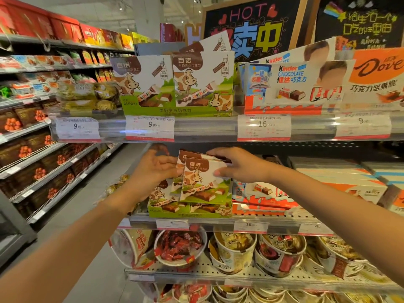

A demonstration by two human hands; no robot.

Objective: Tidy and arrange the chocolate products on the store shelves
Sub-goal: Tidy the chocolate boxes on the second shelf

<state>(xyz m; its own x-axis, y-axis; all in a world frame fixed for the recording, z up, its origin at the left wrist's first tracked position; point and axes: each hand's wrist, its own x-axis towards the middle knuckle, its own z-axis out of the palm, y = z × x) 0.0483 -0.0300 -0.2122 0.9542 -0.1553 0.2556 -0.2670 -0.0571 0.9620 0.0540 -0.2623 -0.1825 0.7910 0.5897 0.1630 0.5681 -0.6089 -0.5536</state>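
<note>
At the centre of the frame, I hold two cow-print chocolate packs (202, 180), one overlapping the other, upright above the green display tray (190, 212) on the middle shelf (218, 221). My left hand (153, 171) grips their left edge, fingers curled onto the front and thumb behind as far as I can tell. My right hand (236, 166) pinches the upper right corner, fingers over the top edge and thumb pressed on the white face of the front pack. The tray below holds more of the same packs; at least two fronts show to the lower left of my left hand, but my hands cover the rest, so I cannot count them.

Just right of the tray on the same shelf lie Kinder chocolate boxes (262, 197) in red, white and orange; their number is unclear.

On the upper shelf (207, 127), in the upper middle of the frame, stand two cow-print display cartons (175, 84) side by side, with a third flap rising behind them. To their right are two Kinder display cartons (293, 84), one behind the other, then an orange Dove carton (380, 77) at the right edge. Four price tags (149, 127) hang along this shelf's rail.

On the lower shelf, across the bottom of the frame, sit Dove chocolate tubs (236, 252), at least five in the front row. Two chalkboard signs (251, 25) fill the top right.
</note>
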